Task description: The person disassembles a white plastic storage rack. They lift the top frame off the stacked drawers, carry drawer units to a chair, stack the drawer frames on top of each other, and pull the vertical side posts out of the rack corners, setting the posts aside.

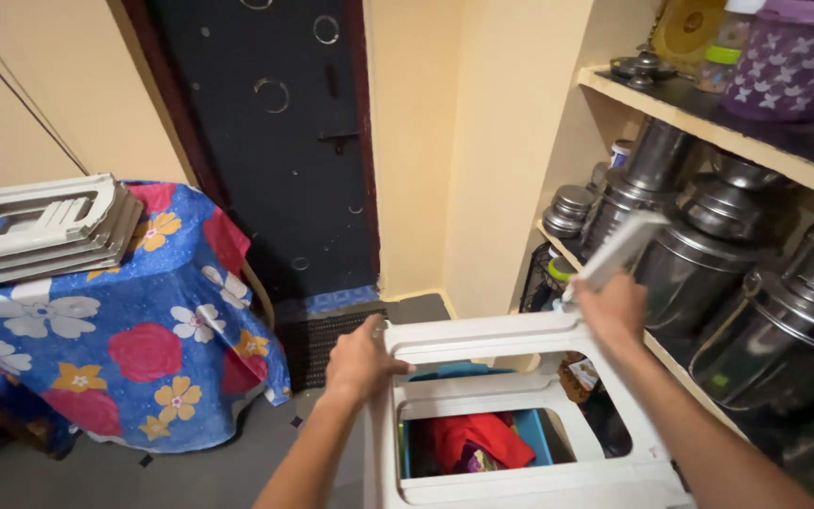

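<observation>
Here, both hands are on a white plastic frame (511,344), looks like a folding stool or rack piece, sitting at 6 o'clock in the frame, low center. Left hand (362,363) is clenched over the frame's top left corner, fingers curled round the edge. Right hand (611,306) is at about 3 o'clock from the left one, closed around a white flat slat (622,247) that angles up toward 1 o'clock; whether the slat is joined to the frame, cannot tell.

Through the frame openings: a blue bin (531,429) with red cloth (468,438) inside, directly under the frame.

At 9 o'clock, a stand draped in a blue floral cloth (134,339), with a stack of white folded plastic frames (44,226) lying flat on top, well apart from the hands.

At 12 o'clock, a dark door (270,141) with a bolt, and a dark ribbed mat (322,344) at its foot, just beside the left hand in the view.

At 3 o'clock, wall shelves (671,111): steel lidded canisters (708,245) crowd the lower shelf, near the right hand. Upper shelf at 1–2 o'clock holds a purple container with white stars (793,61).
</observation>
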